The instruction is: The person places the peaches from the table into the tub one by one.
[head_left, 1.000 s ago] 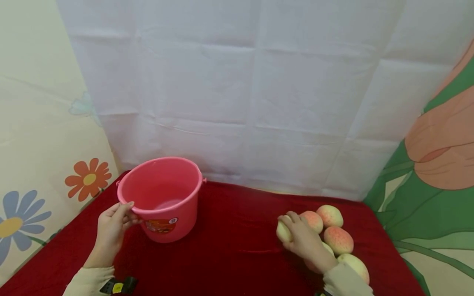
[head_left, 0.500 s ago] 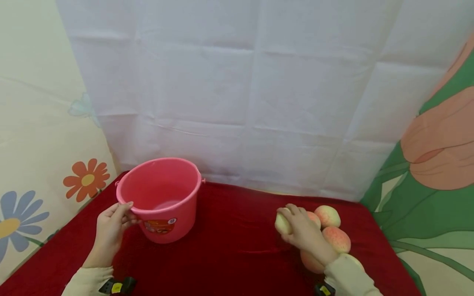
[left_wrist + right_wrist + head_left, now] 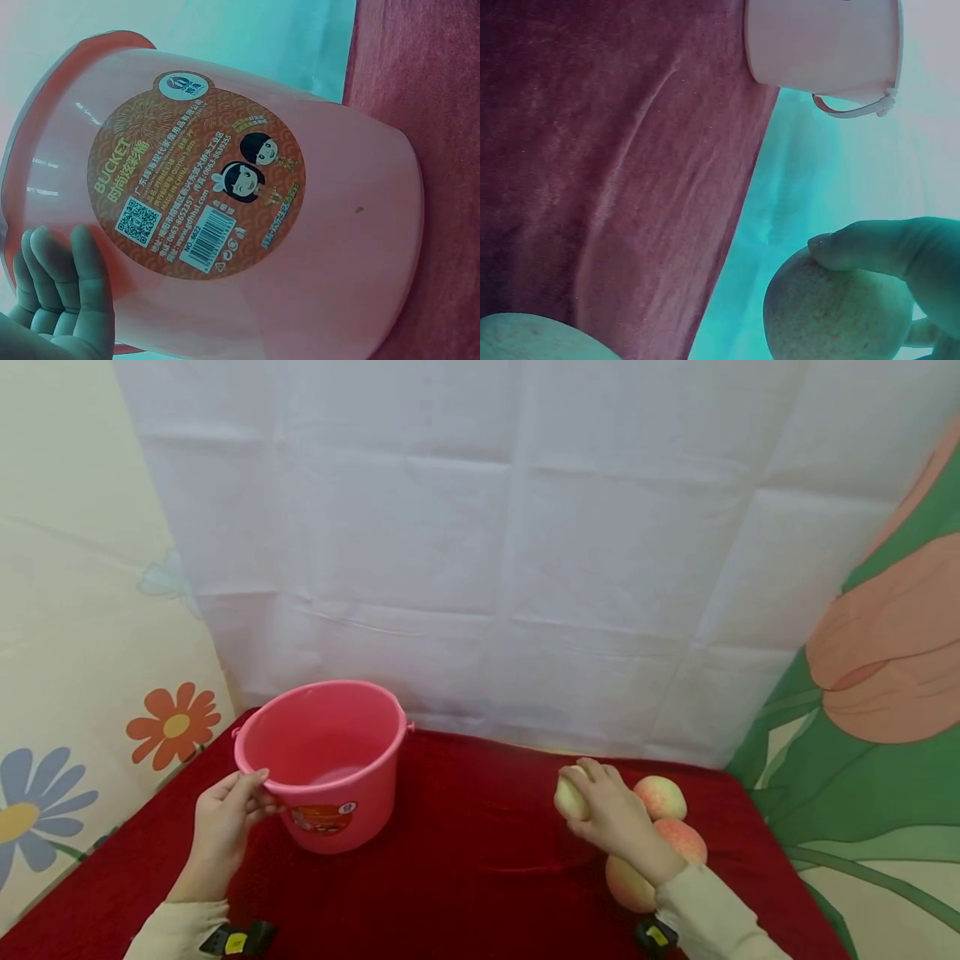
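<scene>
- Since 1 s ago, right hand [image 3: 611, 817] has lifted its peach [image 3: 570, 797] up off the pile; left hand unchanged.
- Right fingers curled round peach, held above red cloth [image 3: 480, 860], just left of 3 other peaches [image 3: 660, 797].
- Left hand [image 3: 225, 818] pinches near-left rim of pink bucket [image 3: 330, 768], which stands upright, far left on cloth.

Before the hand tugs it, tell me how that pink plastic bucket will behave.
The pink plastic bucket looks empty and thin-walled, so probably light. Standing tall on soft red cloth, it may tip rather than slide. The left hand gripping its rim should steady it.
</scene>
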Demonstrator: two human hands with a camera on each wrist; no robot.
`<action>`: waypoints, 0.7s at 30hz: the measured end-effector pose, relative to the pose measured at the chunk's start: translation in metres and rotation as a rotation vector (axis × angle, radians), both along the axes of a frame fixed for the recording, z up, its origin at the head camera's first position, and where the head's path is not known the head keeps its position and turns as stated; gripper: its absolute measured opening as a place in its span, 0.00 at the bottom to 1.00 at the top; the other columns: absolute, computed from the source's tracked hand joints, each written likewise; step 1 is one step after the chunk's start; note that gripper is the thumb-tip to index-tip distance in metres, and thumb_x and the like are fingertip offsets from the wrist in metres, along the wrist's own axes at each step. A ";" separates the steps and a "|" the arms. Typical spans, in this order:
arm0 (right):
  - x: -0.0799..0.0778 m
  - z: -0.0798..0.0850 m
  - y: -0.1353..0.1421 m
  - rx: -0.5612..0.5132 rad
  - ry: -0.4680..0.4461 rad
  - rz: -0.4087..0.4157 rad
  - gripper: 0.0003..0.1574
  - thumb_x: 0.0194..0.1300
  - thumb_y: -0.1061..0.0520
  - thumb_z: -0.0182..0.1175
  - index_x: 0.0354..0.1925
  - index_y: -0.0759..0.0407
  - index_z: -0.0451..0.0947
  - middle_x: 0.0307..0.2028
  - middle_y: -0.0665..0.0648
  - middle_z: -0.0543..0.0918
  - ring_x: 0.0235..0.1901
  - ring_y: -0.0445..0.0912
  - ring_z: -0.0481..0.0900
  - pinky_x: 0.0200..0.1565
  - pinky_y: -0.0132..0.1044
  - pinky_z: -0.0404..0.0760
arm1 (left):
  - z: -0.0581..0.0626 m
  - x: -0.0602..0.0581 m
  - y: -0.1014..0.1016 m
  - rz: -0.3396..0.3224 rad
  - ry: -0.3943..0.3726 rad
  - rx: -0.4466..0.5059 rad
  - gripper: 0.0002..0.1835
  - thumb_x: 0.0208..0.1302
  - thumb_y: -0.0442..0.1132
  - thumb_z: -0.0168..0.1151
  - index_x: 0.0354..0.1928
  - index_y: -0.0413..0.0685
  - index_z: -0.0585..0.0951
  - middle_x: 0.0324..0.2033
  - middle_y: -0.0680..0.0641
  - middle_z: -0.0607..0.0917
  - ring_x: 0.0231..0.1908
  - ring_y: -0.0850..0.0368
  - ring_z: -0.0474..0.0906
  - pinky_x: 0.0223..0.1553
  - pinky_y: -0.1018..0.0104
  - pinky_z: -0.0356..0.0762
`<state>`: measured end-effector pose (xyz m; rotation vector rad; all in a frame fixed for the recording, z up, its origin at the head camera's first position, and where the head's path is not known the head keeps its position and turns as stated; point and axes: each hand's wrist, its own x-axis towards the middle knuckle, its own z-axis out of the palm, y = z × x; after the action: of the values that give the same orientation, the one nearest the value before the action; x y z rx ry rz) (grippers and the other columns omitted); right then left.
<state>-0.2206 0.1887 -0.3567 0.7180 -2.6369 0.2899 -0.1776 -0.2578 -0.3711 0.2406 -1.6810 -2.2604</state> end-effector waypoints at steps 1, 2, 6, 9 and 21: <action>0.000 0.001 0.000 -0.007 0.004 0.005 0.38 0.34 0.57 0.73 0.49 0.57 0.73 0.49 0.65 0.72 0.46 0.61 0.70 0.23 0.47 0.76 | 0.000 0.000 0.000 0.001 0.000 0.002 0.13 0.64 0.40 0.55 0.22 0.50 0.81 0.15 0.53 0.79 0.18 0.63 0.78 0.26 0.71 0.79; 0.000 0.002 -0.001 -0.014 0.009 0.011 0.38 0.34 0.57 0.73 0.49 0.57 0.73 0.49 0.65 0.72 0.46 0.62 0.70 0.24 0.48 0.77 | 0.001 0.000 0.001 0.000 0.000 0.004 0.13 0.64 0.40 0.55 0.22 0.50 0.80 0.15 0.53 0.79 0.18 0.63 0.78 0.26 0.71 0.79; 0.000 0.005 -0.003 -0.016 0.019 0.026 0.38 0.35 0.58 0.73 0.50 0.57 0.73 0.49 0.64 0.73 0.47 0.62 0.70 0.25 0.48 0.77 | 0.002 0.001 0.002 0.000 -0.003 0.012 0.13 0.64 0.40 0.55 0.22 0.50 0.80 0.15 0.53 0.79 0.18 0.63 0.78 0.25 0.71 0.79; -0.001 0.007 -0.004 -0.007 0.025 0.032 0.38 0.35 0.58 0.72 0.50 0.57 0.73 0.48 0.63 0.73 0.46 0.60 0.70 0.22 0.45 0.76 | 0.002 0.001 0.002 -0.001 -0.010 0.013 0.13 0.65 0.40 0.54 0.22 0.51 0.80 0.15 0.53 0.79 0.18 0.63 0.78 0.25 0.71 0.79; -0.005 0.020 -0.010 -0.030 0.045 0.052 0.38 0.39 0.56 0.72 0.52 0.56 0.72 0.49 0.64 0.72 0.47 0.62 0.70 0.27 0.50 0.77 | -0.007 -0.004 -0.003 0.008 0.020 -0.004 0.10 0.62 0.44 0.58 0.25 0.49 0.80 0.17 0.51 0.80 0.20 0.61 0.79 0.27 0.70 0.80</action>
<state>-0.2255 0.1790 -0.3364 0.7750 -2.5693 0.3235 -0.1813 -0.2608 -0.3781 0.2222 -1.6715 -2.2458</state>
